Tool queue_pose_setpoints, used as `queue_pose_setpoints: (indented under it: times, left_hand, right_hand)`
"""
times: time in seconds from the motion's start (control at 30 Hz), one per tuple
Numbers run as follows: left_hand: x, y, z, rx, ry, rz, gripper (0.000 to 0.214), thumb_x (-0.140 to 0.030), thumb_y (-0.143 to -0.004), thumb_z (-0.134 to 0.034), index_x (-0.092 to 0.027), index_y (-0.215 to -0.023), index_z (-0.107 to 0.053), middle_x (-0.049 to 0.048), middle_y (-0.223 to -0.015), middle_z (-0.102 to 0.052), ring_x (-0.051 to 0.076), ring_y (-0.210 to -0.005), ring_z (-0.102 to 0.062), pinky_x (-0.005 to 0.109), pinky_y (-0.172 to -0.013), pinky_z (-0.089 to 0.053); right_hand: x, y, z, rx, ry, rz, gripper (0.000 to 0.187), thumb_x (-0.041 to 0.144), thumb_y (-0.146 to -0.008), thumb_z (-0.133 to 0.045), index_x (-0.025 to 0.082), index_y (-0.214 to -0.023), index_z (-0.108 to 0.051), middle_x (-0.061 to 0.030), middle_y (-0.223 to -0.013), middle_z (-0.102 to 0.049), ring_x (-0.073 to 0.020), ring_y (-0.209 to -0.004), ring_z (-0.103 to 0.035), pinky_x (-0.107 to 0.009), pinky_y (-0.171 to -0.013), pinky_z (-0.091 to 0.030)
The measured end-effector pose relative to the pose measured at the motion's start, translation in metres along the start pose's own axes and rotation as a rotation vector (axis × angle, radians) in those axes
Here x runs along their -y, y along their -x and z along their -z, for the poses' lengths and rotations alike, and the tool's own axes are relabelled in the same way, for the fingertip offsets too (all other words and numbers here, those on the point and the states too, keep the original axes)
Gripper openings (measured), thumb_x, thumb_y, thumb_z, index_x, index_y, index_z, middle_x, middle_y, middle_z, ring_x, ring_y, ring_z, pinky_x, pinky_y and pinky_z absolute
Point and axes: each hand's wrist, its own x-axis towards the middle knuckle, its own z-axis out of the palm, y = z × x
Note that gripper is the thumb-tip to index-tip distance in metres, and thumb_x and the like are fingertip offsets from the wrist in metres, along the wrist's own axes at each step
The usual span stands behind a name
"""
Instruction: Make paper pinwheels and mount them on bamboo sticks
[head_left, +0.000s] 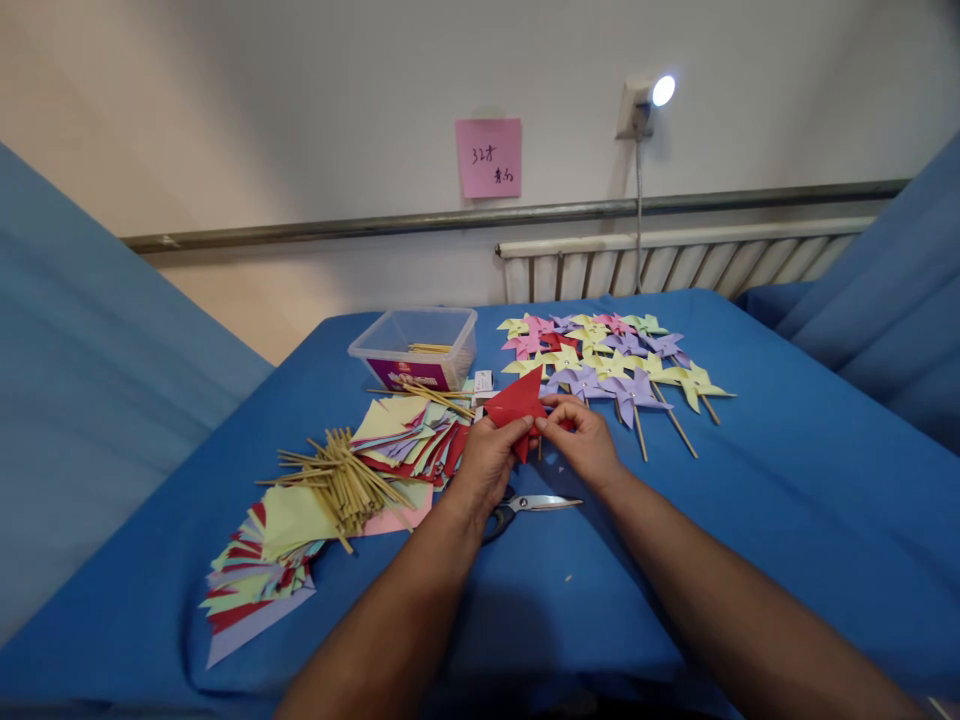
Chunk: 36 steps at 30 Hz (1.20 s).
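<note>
A red paper pinwheel (517,397), partly folded, is held up between both hands above the blue tablecloth. My left hand (491,455) grips it from the left, thumb pressed on its middle. The fingers of my right hand (581,440) are closed at its right edge, pinching the paper there. Whether a pin sits at its centre I cannot make out. Below the hands lie scissors (544,503) with dark handles, partly behind my left hand.
Finished pinwheels (615,365) in several colours lie in rows at the back right. On the left are wooden sticks (345,485), stacked coloured paper (409,435) and more fanned paper (259,570). A clear plastic box (412,345) stands behind, near a small white box (483,381).
</note>
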Motion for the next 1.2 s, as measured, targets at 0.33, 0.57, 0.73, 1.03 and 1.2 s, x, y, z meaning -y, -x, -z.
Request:
queue_pose_setpoints:
  times: [0.33, 0.57, 0.73, 1.03, 1.2]
  left_hand:
    - [-0.002, 0.001, -0.002, -0.029, 0.007, 0.015, 0.030, -0.021, -0.059, -0.080, -0.012, -0.085, -0.068, 0.0021, -0.071, -0.068, 0.011, -0.057, -0.058, 0.023, -0.057, -0.047]
    - [-0.001, 0.000, -0.001, -0.010, -0.020, 0.006, 0.032, -0.023, -0.060, -0.080, -0.012, -0.087, -0.068, 0.0018, -0.072, -0.068, 0.010, -0.057, -0.058, 0.022, -0.056, -0.046]
    - [0.001, 0.000, 0.000, -0.024, -0.063, -0.003, 0.029, -0.024, -0.061, -0.077, -0.011, -0.086, -0.069, 0.0031, -0.073, -0.068, 0.011, -0.058, -0.058, 0.022, -0.057, -0.046]
    - [-0.006, -0.004, 0.009, -0.032, -0.225, 0.020, 0.028, -0.024, -0.056, -0.075, -0.015, -0.082, -0.071, 0.0025, -0.069, -0.068, 0.013, -0.055, -0.057, 0.025, -0.056, -0.044]
    - [-0.016, -0.001, 0.013, 0.062, -0.417, 0.089, 0.025, -0.023, -0.056, -0.073, -0.014, -0.079, -0.071, 0.0038, -0.067, -0.068, 0.014, -0.054, -0.056, 0.025, -0.053, -0.042]
  right_hand:
    - [0.002, 0.000, 0.000, 0.001, 0.003, -0.027, 0.024, 0.039, -0.073, -0.070, 0.022, -0.057, -0.063, -0.0082, -0.100, -0.065, -0.0254, -0.099, -0.061, -0.040, -0.090, -0.042]
    - [0.000, 0.000, 0.000, 0.001, 0.027, -0.017, 0.029, 0.044, -0.072, -0.070, 0.020, -0.058, -0.062, -0.0092, -0.098, -0.066, -0.0253, -0.097, -0.062, -0.038, -0.086, -0.044]
    - [-0.002, 0.001, -0.001, 0.005, 0.028, -0.029, 0.030, 0.044, -0.072, -0.070, 0.020, -0.057, -0.061, -0.0094, -0.098, -0.066, -0.0254, -0.096, -0.062, -0.038, -0.085, -0.045]
    - [0.002, -0.007, 0.009, -0.049, -0.225, -0.155, 0.041, 0.041, -0.065, -0.078, 0.024, -0.099, -0.063, -0.0062, -0.109, -0.068, -0.0250, -0.105, -0.061, -0.041, -0.090, -0.046]
    - [0.010, -0.006, 0.016, 0.196, -0.421, -0.328, 0.035, 0.039, -0.067, -0.078, 0.019, -0.094, -0.069, -0.0065, -0.094, -0.073, -0.0206, -0.082, -0.066, -0.036, -0.081, -0.051]
